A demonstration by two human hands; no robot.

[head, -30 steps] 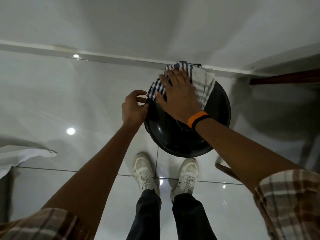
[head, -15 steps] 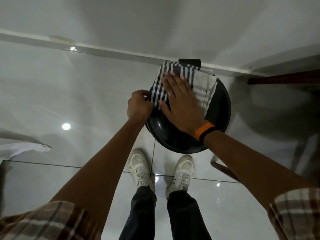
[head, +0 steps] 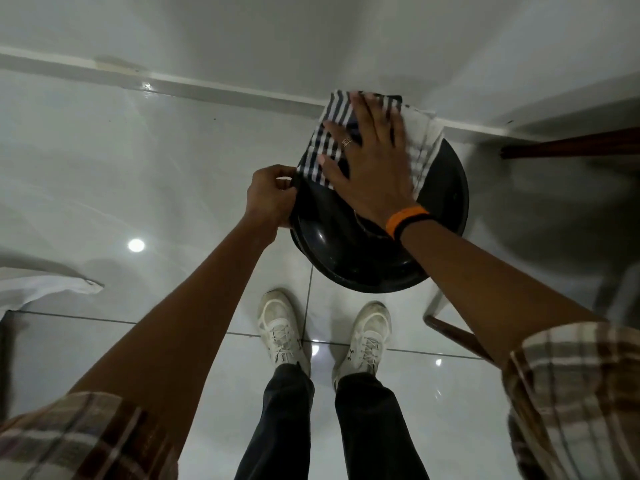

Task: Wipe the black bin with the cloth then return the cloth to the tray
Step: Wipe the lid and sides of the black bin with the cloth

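Head view looks down on a glossy white tiled floor point(head: 104, 168), where a round black plastic bin point(head: 446, 199) stands right of centre, against the wall. A checked black-and-white cloth point(head: 320, 148) lies across the bin's far, upper-left part, its long axis running from lower left to upper right. Right hand point(head: 374, 157) presses flat on the cloth, fingers spread toward the upper left. Left hand point(head: 268, 199) is clenched on the bin's left rim.
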